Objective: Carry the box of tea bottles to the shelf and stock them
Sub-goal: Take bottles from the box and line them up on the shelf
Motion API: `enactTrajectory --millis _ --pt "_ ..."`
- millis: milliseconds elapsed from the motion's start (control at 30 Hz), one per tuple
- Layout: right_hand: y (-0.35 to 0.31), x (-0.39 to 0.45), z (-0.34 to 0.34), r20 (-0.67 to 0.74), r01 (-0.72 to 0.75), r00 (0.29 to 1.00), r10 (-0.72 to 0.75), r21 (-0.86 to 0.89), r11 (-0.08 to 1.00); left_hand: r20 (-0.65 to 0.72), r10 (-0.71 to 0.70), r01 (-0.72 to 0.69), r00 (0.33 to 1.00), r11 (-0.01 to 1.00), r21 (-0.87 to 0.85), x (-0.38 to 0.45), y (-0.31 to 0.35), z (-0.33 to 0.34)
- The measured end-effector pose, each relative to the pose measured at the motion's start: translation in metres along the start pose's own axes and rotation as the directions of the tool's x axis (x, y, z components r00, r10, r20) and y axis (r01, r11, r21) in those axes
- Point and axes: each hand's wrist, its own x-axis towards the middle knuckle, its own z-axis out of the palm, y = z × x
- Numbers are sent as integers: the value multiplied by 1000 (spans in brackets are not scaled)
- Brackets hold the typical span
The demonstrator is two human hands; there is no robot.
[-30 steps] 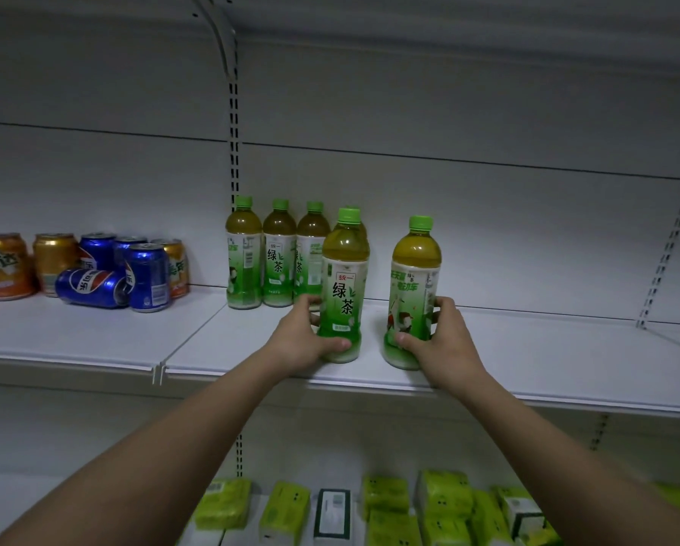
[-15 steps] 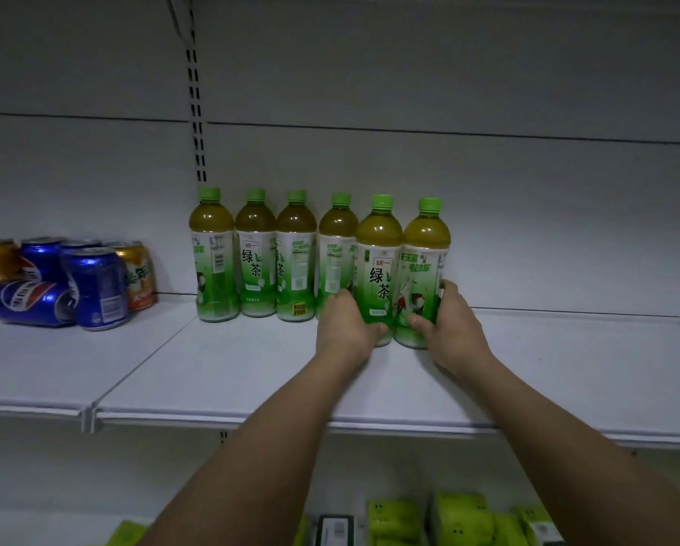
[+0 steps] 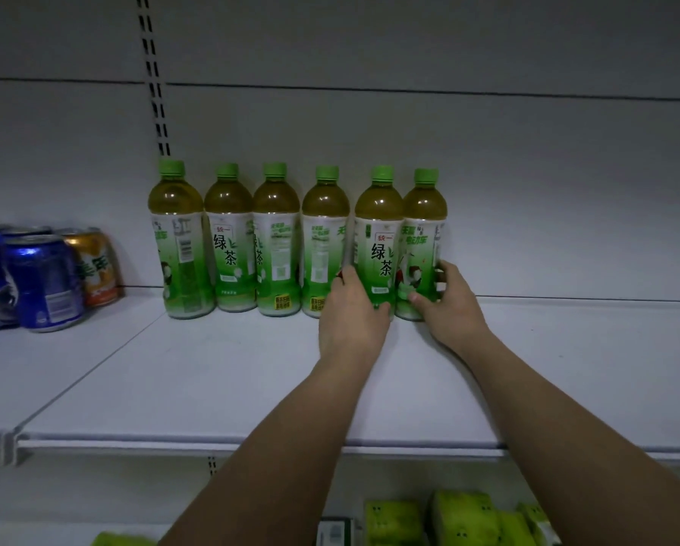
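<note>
Several green-capped tea bottles stand upright in a row at the back of the white shelf [image 3: 212, 380]. My left hand [image 3: 352, 313] grips the base of the fifth bottle [image 3: 378, 238]. My right hand [image 3: 446, 305] grips the base of the rightmost bottle [image 3: 425, 230]. Both held bottles stand on the shelf, touching each other. The leftmost bottle [image 3: 178, 238] stands below the slotted upright [image 3: 153, 72]. No box is in view.
Blue cans [image 3: 42, 281] and an orange can [image 3: 94, 266] sit at the shelf's left. Green packets [image 3: 464, 518] lie on the shelf below. Bare shelf [image 3: 586, 368] extends to the right of the bottles.
Both hands pushed their two bottles from the shelf's front edge back into the row at the rear. The view has moved closer and shifted right.
</note>
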Motion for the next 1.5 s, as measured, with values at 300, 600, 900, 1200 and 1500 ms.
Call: enactTrajectory --millis 300,600,900,1200,1500 --pt "1 -3 -2 -26 -14 1000 15 19 1000 19 25 -27 1000 995 95 -6 4 -6" --pt "3 -2 -2 3 2 1000 -2 48 999 14 3 -5 1000 996 88 -7 5 -8" --pt "0 -10 -2 -96 11 995 -22 -111 994 0 23 -23 1000 996 87 -7 4 -7" --pt "-46 -102 -31 34 7 999 0 -212 977 29 -13 11 999 999 40 -42 15 -46" --pt "-89 -161 -43 243 9 967 70 -310 951 221 231 -292 948 908 301 -116 -2 -112"
